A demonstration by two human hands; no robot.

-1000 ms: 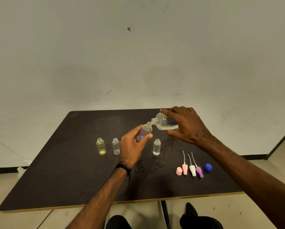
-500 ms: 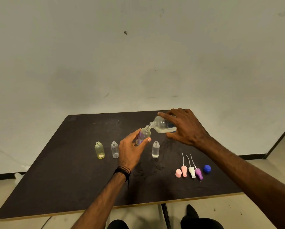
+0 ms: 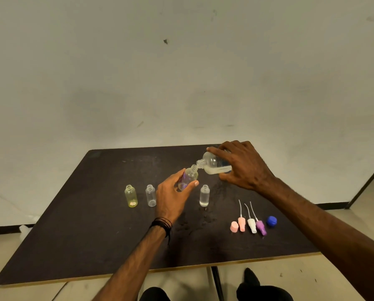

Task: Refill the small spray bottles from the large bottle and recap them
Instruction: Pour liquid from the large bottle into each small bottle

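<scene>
Pouring continues: the right hand (image 3: 245, 166) grips the large bottle (image 3: 215, 164) tipped nearly flat, its open neck meeting the mouth of the small purple-tinted bottle (image 3: 188, 178), which the left hand (image 3: 171, 197) holds tilted above the table (image 3: 73, 235). Compared with a second ago the pair has barely shifted; neck and mouth stay mated and both grips are unchanged. Judgement: this fill is mid-way, not finished; level inside the small bottle cannot be read.

Around: three more small bottles stand upright and uncapped. The yellow bottle (image 3: 131, 196) and a clear bottle (image 3: 150, 195) sit left of the left hand; another clear bottle (image 3: 204, 195) stands just right of it, holding liquid. Near the right edge lie a pink cap (image 3: 234, 227), a pink sprayer (image 3: 241, 222), a white sprayer (image 3: 252, 224), a purple sprayer (image 3: 261, 227) and a blue cap (image 3: 271, 221).

Wet spots show on the tabletop near the right clear bottle. Nothing blocks the pour; that bottle stands close under the left hand and could be knocked.
</scene>
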